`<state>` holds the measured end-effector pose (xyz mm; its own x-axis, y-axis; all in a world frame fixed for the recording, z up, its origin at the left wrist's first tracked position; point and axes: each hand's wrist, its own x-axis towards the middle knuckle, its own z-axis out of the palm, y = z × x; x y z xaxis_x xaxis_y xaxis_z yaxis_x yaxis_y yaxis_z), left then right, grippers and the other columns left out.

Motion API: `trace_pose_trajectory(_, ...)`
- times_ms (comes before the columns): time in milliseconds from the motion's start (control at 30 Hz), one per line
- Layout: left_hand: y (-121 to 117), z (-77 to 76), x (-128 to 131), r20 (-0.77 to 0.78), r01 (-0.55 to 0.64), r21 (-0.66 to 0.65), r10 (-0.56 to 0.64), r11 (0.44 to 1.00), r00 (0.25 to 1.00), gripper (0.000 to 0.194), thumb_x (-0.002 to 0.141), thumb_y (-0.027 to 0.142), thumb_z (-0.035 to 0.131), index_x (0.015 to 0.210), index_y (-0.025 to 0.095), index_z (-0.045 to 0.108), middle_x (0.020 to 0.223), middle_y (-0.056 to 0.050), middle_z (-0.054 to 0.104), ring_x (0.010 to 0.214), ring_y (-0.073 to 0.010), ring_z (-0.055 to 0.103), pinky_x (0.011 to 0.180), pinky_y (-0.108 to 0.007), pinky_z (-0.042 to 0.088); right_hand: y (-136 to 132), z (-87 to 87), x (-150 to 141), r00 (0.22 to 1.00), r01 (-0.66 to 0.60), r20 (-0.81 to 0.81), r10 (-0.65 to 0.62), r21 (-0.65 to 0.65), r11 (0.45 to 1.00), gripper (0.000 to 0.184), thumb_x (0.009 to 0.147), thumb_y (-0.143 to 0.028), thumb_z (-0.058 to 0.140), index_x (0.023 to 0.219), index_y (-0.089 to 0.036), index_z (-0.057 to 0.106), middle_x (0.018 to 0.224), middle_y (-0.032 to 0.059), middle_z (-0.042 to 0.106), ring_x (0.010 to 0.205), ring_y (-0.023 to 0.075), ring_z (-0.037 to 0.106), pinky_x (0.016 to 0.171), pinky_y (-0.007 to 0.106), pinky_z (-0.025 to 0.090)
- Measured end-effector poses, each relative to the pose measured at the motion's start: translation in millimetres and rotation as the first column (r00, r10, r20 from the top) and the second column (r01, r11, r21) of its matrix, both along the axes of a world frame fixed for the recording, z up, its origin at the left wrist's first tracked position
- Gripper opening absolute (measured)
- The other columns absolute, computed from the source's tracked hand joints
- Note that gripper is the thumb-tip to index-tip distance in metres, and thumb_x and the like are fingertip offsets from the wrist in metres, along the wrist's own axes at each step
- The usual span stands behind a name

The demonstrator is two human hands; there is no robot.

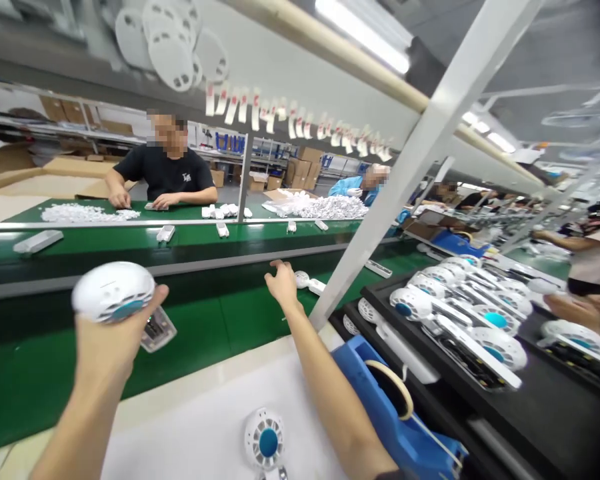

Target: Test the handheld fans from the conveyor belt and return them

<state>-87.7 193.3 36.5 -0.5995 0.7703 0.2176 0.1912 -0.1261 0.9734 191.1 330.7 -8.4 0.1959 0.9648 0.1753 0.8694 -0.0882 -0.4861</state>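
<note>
My left hand (107, 333) holds up a white hand-held fan (114, 292) with a round grille head and an open handle end, above the green work surface (30, 387). My right hand (283, 283) stretches forward with fingers apart, close to another white fan (307, 282) lying near the edge of the green conveyor belt (130, 243). That hand holds nothing. A third fan with a blue hub (265, 440) lies on the white mat (200, 427) in front of me.
A black tray (555, 413) at right holds several white fans. A blue tape dispenser (395, 413) sits by my right forearm. A slanted white frame post (405, 173) crosses the view. Small white parts ride the belt. People sit across the belt and at right.
</note>
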Motion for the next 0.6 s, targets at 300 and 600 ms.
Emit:
trace_pose_trajectory(300, 49.2, -84.4, 1.3, -0.213, 0.060, -0.494, -0.187, 0.868, 0.959, 0.055, 0.074, 0.046, 0.067, 0.117, 0.014, 0.060, 0.111, -0.019, 0.068, 0.113, -0.0415, 0.061, 0.093, -0.053, 0.050, 42.0, 7.8, 2.6, 0.909, 0.284, 0.397, -0.126, -0.369, 0.885, 0.046, 0.097, -0.033, 0.066, 0.139, -0.018, 0.055, 0.147, 0.0128, 0.050, 0.131, 0.0312, 0.052, 0.108, 0.057, 0.045)
trace_pose_trajectory(600, 35.8, -66.8, 5.0, -0.502, -0.206, -0.375, -0.011, 0.904, 0.865, 0.059, 0.089, 0.038, 0.047, 0.139, 0.008, 0.050, 0.148, -0.028, 0.033, 0.143, -0.0483, 0.022, 0.113, -0.067, 0.025, 13.7, 51.2, -12.2, 0.939, -0.012, 0.290, 0.183, -0.506, 0.863, 0.037, 0.099, -0.034, 0.065, 0.130, -0.015, 0.061, 0.132, 0.0116, 0.061, 0.116, 0.0256, 0.063, 0.097, 0.048, 0.055)
